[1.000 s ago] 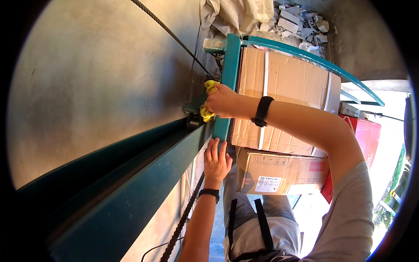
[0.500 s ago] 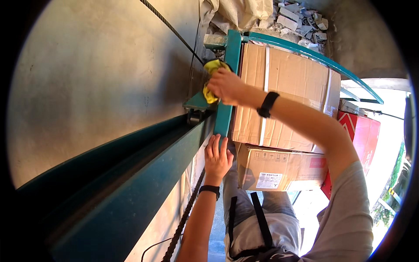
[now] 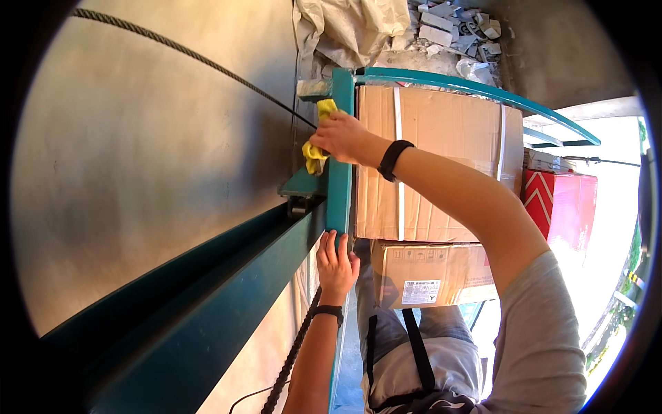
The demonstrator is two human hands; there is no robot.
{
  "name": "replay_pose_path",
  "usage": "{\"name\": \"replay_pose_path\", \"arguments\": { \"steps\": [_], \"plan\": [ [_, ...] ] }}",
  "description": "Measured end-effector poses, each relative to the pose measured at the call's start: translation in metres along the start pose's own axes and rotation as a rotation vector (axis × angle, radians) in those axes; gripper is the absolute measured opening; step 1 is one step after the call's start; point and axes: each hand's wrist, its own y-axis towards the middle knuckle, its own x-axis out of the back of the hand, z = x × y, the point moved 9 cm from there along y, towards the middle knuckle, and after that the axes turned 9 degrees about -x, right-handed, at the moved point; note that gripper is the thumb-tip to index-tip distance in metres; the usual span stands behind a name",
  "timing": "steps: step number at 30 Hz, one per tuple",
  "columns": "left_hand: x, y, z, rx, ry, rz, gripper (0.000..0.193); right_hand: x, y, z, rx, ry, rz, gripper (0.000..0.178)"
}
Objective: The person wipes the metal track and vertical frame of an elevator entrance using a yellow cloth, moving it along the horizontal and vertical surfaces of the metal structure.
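Observation:
My right hand [image 3: 341, 138] is closed on a crumpled yellow cloth [image 3: 316, 164], beside the upright of a teal metal frame [image 3: 339, 186]. A dark wire rope [image 3: 200, 61] crosses the wall from the upper left and ends at the cloth, which hides whatever is under it. Lower down, my left hand [image 3: 335, 270] rests with its fingers stretched out on the lower part of the same upright, holding nothing. Close to the right of the frame stands a large cardboard box [image 3: 448, 148] with white straps.
Under the large box sits a smaller labelled carton [image 3: 441, 265]. A red box [image 3: 562, 200] is farther right. A dark green steel channel rail [image 3: 227, 303] runs up from the lower left, with a braided rope [image 3: 293, 352] beside it. Rubble [image 3: 455, 31] lies at the back.
The wire rope, straight and steep before, now sags in a flatter curve reaching farther left. The view has shifted slightly. My right hand still holds the cloth; my left stays on the upright.

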Motion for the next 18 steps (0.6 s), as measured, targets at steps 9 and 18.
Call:
{"name": "replay_pose_path", "arguments": {
  "steps": [9,18],
  "plan": [
    [-0.002,-0.004,0.005,0.020,-0.017,0.008,0.051,0.021,-0.050,0.048,-0.128,0.385,0.021,0.042],
    [0.000,0.001,0.004,-0.013,-0.031,-0.010,0.049,0.033,0.014,-0.086,-0.339,0.317,-0.191,0.051]
  ]
}}
